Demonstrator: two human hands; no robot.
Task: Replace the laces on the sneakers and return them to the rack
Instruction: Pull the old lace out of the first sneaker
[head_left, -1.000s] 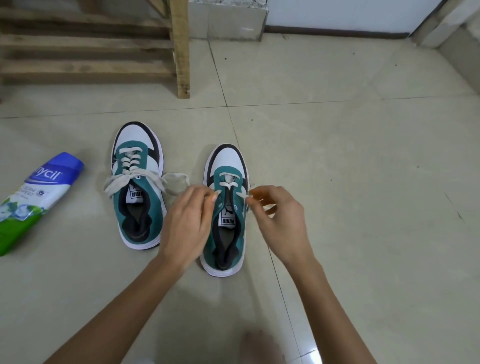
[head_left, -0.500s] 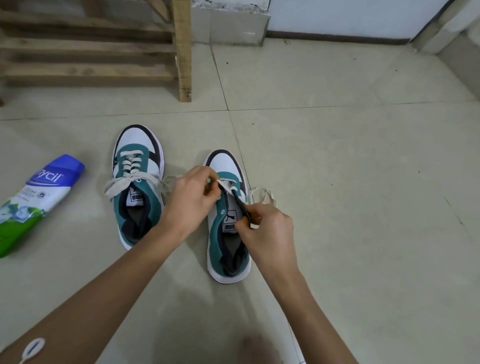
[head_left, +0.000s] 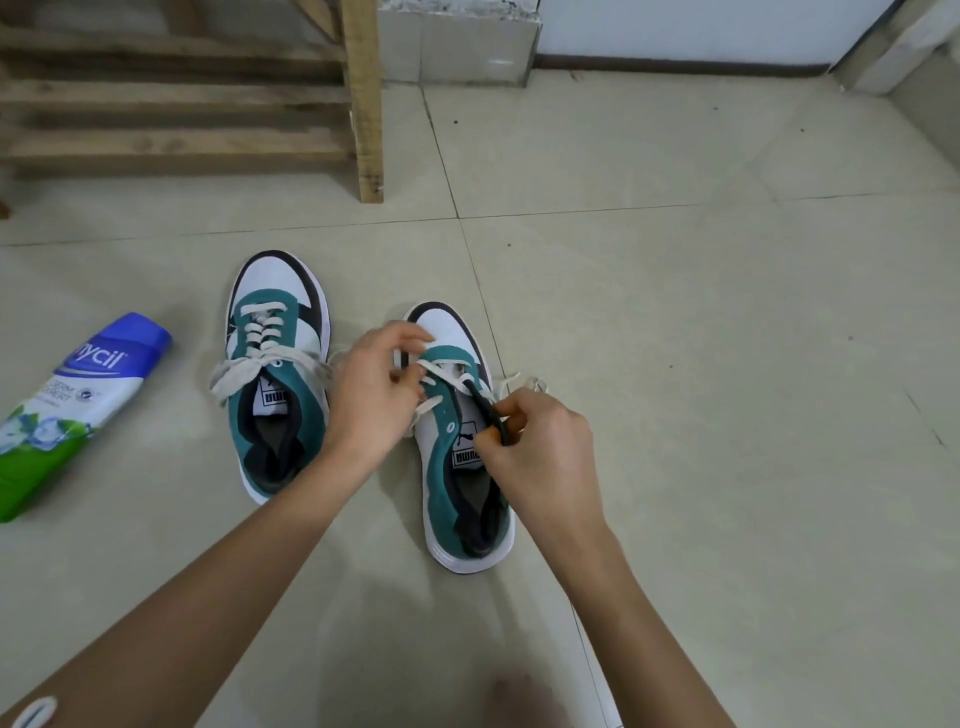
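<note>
Two teal, white and black sneakers stand side by side on the tiled floor, toes pointing away from me. The left sneaker has a cream lace threaded up, its ends lying loose across the tongue. At the right sneaker, my left hand pinches the cream lace near the front eyelets. My right hand grips a dark strip at the shoe's right eyelet edge; whether it is a lace or the shoe's trim I cannot tell. A loose cream lace end lies on the floor to the right.
A wooden slatted rack stands at the back left. A blue, white and green bottle lies on its side at the left. A grey block sits against the back wall. Bare tiles stretch out to the right.
My left hand has moved up to the front eyelets and taken the cream lace. My right hand has dropped onto the shoe's right edge and gripped the dark strip, and the shoe has shifted slightly.
</note>
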